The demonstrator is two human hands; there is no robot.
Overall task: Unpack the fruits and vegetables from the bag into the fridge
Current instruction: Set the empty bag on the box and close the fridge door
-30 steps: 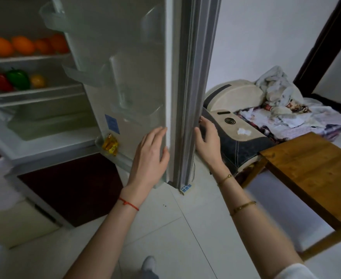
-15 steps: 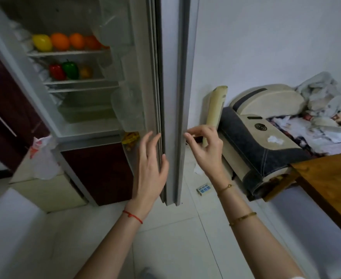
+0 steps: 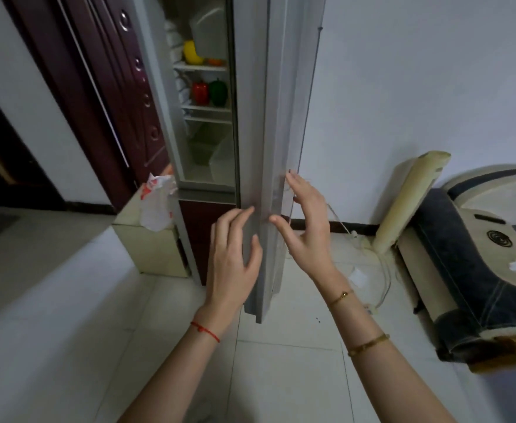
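Fridge door stands edge-on between both flat, released hands (left hand, right hand).

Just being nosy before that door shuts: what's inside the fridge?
Through the gap past the fridge door: a yellow pepper on the upper shelf, a red pepper and green pepper below. The door covers the rest.

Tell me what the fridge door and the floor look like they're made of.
Fridge door: looks like grey painted or coated metal with a dull satin sheen; the look leaves plastic trim possible. Floor: pale glazed tiles, judging by straight grout lines and soft reflections.
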